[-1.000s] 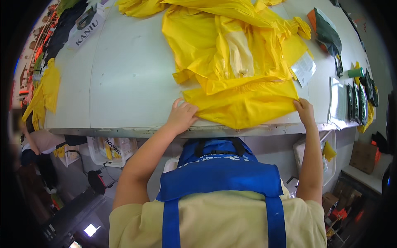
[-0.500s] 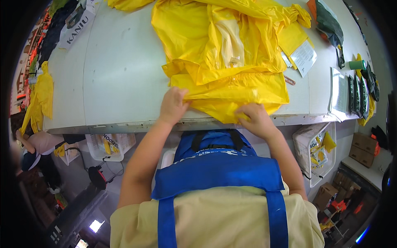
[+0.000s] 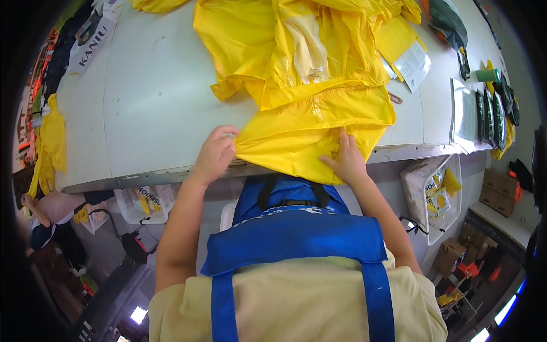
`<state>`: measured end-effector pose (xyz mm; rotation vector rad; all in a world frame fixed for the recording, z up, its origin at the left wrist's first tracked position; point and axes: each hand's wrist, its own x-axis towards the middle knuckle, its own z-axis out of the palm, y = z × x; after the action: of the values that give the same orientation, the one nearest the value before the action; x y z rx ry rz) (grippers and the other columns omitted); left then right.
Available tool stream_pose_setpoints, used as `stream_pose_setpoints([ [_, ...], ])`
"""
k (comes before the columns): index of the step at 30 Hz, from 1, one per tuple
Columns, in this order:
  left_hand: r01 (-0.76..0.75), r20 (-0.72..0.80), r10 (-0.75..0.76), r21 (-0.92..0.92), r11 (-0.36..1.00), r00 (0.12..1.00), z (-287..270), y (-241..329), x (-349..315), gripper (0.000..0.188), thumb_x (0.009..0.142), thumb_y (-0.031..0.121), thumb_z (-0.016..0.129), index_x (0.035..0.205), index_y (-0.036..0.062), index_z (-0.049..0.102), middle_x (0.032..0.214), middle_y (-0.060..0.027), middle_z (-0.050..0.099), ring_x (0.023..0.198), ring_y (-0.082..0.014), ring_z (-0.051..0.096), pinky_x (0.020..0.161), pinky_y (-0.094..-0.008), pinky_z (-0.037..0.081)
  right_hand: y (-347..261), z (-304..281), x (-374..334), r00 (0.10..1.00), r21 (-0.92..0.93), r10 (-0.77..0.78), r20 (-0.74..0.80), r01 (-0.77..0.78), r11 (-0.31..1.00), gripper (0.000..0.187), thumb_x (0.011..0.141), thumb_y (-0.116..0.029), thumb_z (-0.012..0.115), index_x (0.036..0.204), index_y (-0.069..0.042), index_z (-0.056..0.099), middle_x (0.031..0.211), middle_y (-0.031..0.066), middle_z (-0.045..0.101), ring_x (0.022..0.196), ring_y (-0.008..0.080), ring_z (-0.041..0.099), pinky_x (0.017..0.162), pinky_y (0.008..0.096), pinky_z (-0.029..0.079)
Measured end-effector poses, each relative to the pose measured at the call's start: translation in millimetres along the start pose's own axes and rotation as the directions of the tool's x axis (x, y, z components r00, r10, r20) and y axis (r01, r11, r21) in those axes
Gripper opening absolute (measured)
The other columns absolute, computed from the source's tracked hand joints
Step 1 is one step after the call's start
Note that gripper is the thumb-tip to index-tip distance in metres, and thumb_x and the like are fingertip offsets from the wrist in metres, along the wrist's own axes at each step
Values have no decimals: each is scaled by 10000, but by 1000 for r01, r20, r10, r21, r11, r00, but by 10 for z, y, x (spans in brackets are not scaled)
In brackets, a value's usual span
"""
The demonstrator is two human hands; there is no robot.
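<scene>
Yellow garment (image 3: 307, 94) lies on the white table (image 3: 154, 114), in front of the person; its near end hangs a bit over the table's front edge. L hand (image 3: 215, 154) has fingers curled w/ thumb at the near-left corner, looks to be pinching it. R hand (image 3: 347, 162) rests on the near part, right of centre, thumb & fingers spread, no grip seen.

Progress, judging by how it lies: near part is spread out wide, approx. flat, w/ a crease running across btwn the hands. Gathered seam just beyond is exposed. Not squared up tho: near edge sags to a rounded point, and the L corner is pulled out to the side. Farther up, most of the garment is loose & rumpled, pale lining showing in the middle, no neat folds there yet. Far end runs out of view, so can't tell its state. Roughly, only the near end looks worked; the bulk looks undone.

R of the garment: a flat yellow piece (image 3: 393, 37) w/ a printed sheet (image 3: 413, 65) on it, plus a small reddish tool (image 3: 395, 98), type unclear. Farther R, dark packets (image 3: 490, 117) & a green roll (image 3: 488, 75), both well apart from the hands.
</scene>
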<state>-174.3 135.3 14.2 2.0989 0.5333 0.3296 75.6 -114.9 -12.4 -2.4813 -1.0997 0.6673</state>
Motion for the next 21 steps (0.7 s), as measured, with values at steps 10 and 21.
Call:
stream_pose_setpoints([
  [10,336,36,-735,-904,265,677,725,152,-82,444,837,108,632,1240,49,455,1222,-106,545,1030,-251,561,844,-346,480,-228,0,23,975,-384,-207,79,222,896,1037,605,-540,770,1429,-91,329,1412,182,351,1308,363,346,1079,507,256],
  [21,38,268,-76,143,989,960,1775,640,842,559,824,151,614,1351,83,442,1061,-161,553,959,-333,581,832,-414,482,-46,177,18,934,-172,-298,196,332,928,565,749,-435,689,1210,-118,611,1385,142,424,1312,427,289,1127,519,139],
])
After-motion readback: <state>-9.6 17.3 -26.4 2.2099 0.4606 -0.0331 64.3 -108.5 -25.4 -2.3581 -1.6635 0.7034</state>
